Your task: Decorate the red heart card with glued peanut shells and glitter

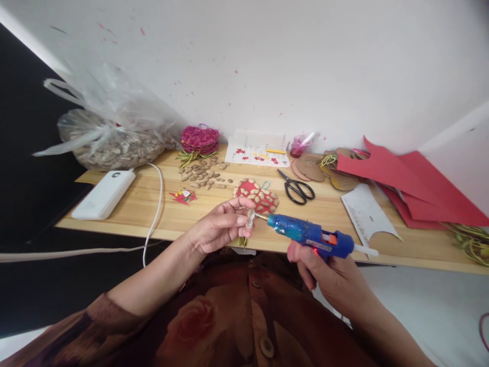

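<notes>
Left hand (220,224) pinches a pale peanut shell (250,219); right hand (329,272) grips a blue glue gun (296,230), nozzle (261,216) right at the shell, above the bench's (126,215) near edge. Shell likely light, brittle: pinch rim gently. Gun probably rigid, heavier: hold by handle.

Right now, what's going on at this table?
The person's right hand holds a blue glue gun, its nozzle at or very near a small pale piece, probably a peanut shell, pinched in the left hand. Just beyond on the table lies a red shape dotted with peanuts; loose peanuts lie farther left.
</notes>
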Tool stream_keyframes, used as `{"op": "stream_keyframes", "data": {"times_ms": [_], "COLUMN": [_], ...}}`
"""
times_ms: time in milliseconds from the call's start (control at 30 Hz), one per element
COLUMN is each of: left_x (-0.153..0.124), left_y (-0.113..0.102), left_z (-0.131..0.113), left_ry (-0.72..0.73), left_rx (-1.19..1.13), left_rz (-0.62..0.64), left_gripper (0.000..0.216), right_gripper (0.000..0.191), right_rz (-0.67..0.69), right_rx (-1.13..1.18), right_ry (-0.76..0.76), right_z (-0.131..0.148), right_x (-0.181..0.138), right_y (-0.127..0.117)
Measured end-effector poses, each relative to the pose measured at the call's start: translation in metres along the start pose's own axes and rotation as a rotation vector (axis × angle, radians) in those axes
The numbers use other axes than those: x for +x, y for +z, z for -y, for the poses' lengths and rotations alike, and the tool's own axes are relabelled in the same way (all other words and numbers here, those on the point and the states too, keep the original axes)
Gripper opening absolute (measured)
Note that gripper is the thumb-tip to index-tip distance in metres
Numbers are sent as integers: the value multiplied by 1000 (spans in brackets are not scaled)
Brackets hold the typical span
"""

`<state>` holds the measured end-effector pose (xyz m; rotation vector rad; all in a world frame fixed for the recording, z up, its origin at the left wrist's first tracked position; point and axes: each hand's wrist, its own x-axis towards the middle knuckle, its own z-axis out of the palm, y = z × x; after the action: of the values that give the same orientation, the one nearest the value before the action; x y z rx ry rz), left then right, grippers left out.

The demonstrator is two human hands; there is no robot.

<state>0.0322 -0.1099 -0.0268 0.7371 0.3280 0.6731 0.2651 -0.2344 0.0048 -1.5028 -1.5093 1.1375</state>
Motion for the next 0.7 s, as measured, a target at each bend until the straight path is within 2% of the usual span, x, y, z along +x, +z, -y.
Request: {"op": "stream_keyframes", "data": {"times_ms": [433, 600, 700], "left_x": [0, 1, 2], "left_y": [1, 5, 5], "left_z": [-1, -4, -5], "left_ry": [1, 18, 29], "left_rx": [-5, -10, -39], "left_rz": [6, -30, -86], "left_gripper": [32, 33, 33], "right_gripper": [46, 41, 40], "right_rz": [-17, -52, -19], "right_rx": [-48, -5, -10], "right_ry": [-27, -57, -70], "right_z": [8, 8, 11], "right_x": [4, 1, -2], "right_y": [0, -1, -1]}}
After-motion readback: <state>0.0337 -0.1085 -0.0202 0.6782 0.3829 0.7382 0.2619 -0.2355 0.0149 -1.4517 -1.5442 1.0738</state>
